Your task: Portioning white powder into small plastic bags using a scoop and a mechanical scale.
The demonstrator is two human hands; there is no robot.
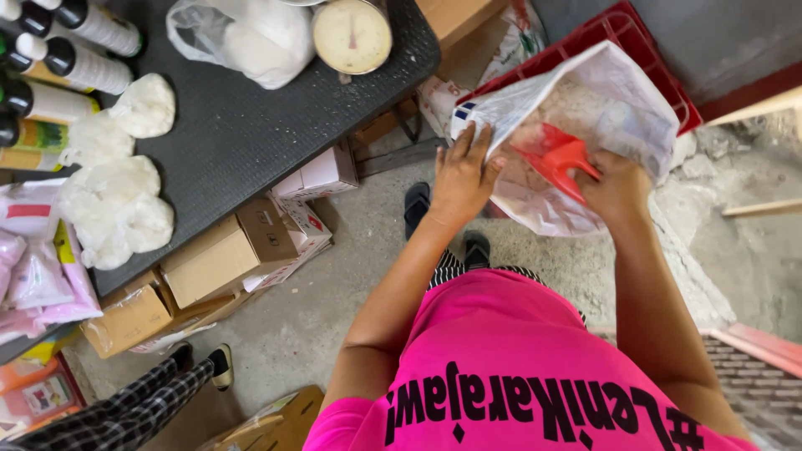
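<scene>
- the left hand (462, 171) grips the near edge of a large white sack (576, 125), fingers curled over the rim and holding the mouth open.
- the right hand (616, 185) is closed around the handle of a red plastic scoop (553, 156), whose bowl sits inside the sack against pale powder.
- the sack leans in a red crate (647, 58) on the concrete floor, just ahead of the person's sandalled feet.
- to the left, a dark bench (251, 117) carries a round dial scale (352, 35), knotted clear bags of white powder (117, 205) and a row of bottles (58, 75).
- cardboard boxes (225, 255) are stacked on the floor beneath the bench edge.
- another person's checked trouser leg (125, 409) shows at the lower left, well apart from the hands.
</scene>
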